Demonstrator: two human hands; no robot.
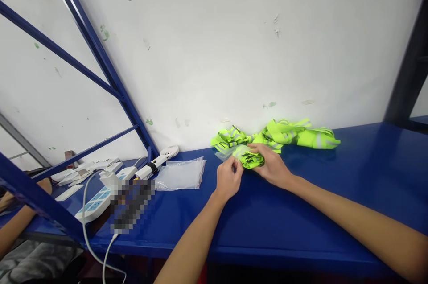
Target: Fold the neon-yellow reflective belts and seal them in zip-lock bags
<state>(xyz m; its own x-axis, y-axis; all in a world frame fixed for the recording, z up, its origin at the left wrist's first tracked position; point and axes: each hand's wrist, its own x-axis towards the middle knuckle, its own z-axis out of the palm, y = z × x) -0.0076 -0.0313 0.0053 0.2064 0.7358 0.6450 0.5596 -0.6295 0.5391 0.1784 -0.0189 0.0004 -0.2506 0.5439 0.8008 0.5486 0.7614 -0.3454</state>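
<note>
Fingers of the left hand (pixel 230 178) are drawn into a narrow pinch at the left end of a folded neon-yellow fabric bundle with dark trim (pixel 252 160); whether they grip fabric or the thin clear plastic film (pixel 224 154) there cannot be told. Right hand (pixel 272 166), partly open, cups and holds the bundle's right side over the glossy blue surface (pixel 287 212). Beyond: loose neon-yellow straps with silver-grey bands (pixel 284 134), beside the white wall (pixel 234 52).

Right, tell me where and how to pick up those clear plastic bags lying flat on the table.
Probably best: pinch the right edge of the clear plastic bags, coming from the right. They lie flat, that edge faces the left hand, and the handheld fan crowds their left side.
</note>
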